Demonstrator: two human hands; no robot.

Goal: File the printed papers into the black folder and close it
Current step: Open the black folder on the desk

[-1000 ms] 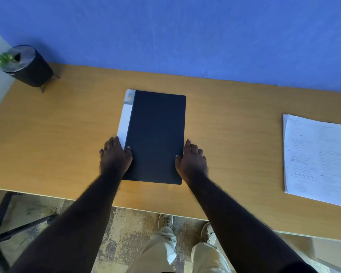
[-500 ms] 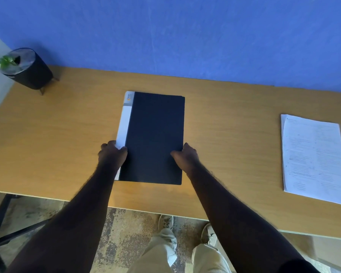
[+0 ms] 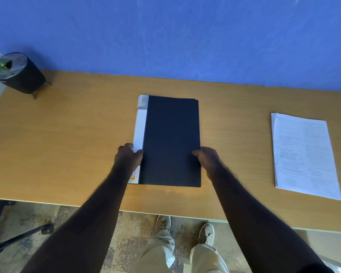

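The black folder (image 3: 171,138) with a white spine strip lies closed in the middle of the wooden desk (image 3: 67,144). My left hand (image 3: 127,158) grips its left edge at the spine, fingers curled around it. At the folder's right edge, my right hand (image 3: 207,159) holds on with the thumb on the cover. The printed papers (image 3: 303,154) lie as a flat white stack at the desk's right side, well apart from both hands.
A black pot with a green plant (image 3: 18,72) stands at the desk's far left corner. A blue wall runs behind the desk. A chair base (image 3: 12,235) sits on the floor to the left, and my legs and shoes are below the desk's front edge.
Both hands went from lying flat at the folder's lower corners to gripping its side edges. The folder has shifted slightly on the desk.
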